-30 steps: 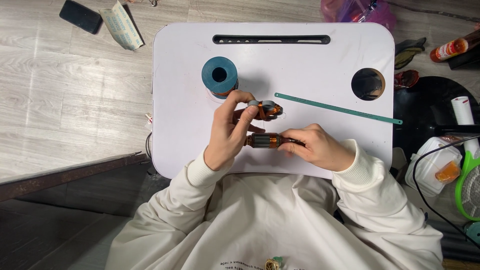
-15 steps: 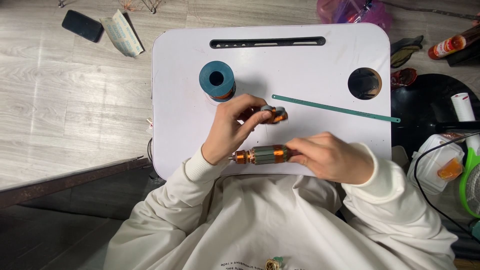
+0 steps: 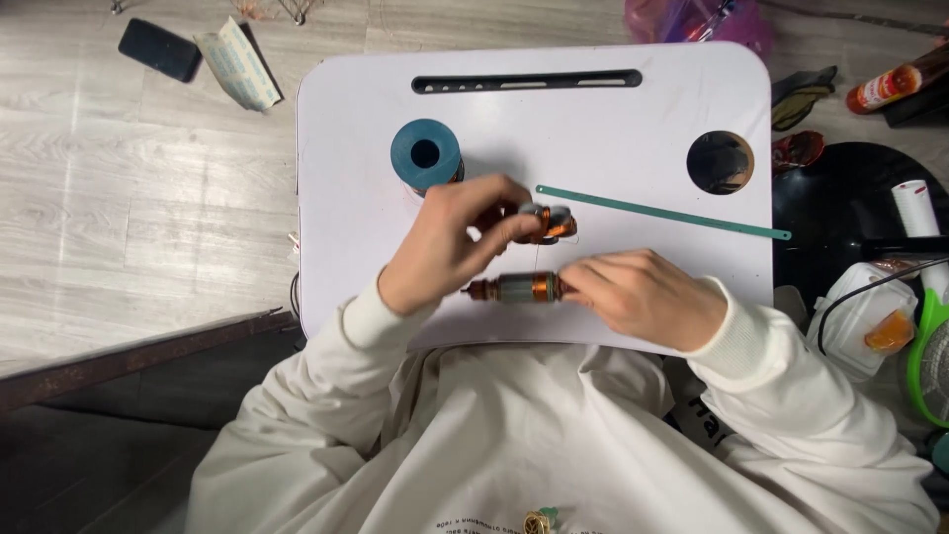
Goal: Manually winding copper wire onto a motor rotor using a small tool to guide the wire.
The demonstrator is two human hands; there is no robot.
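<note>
Holding a small copper-wound motor armature with a grey steel core [image 3: 516, 288] level above the near edge of the white lap counter [image 3: 633, 119], right hand [image 3: 647, 295] at about 4 o'clock from the counter's middle, fingers [image 3: 583, 282] closed round the armature's right end so that the shaft on that side is hidden. Lying crosswise, left to right, with its free left end pointing toward 9 o'clock. Pinching a second, smaller copper-and-grey wound part [image 3: 547, 222] just above, at 12 o'clock from the armature, left hand [image 3: 445, 247] curled, thumb and forefinger tips [image 3: 514, 229] shut on its left side; whether this part rests on the counter or is lifted off it cannot be told. Standing at 11 o'clock from the left hand, close by but apart, a teal spool with a dark centre hole [image 3: 425, 153]. Stretching from 1 o'clock toward 3 o'clock of the hands, a long thin teal strip [image 3: 662, 213], flat on the counter and slightly slanted. Cut into the counter at 2 o'clock, a round cup hole [image 3: 720, 161]; along the far edge at 12 o'clock, a dark narrow slot [image 3: 527, 81].
</note>
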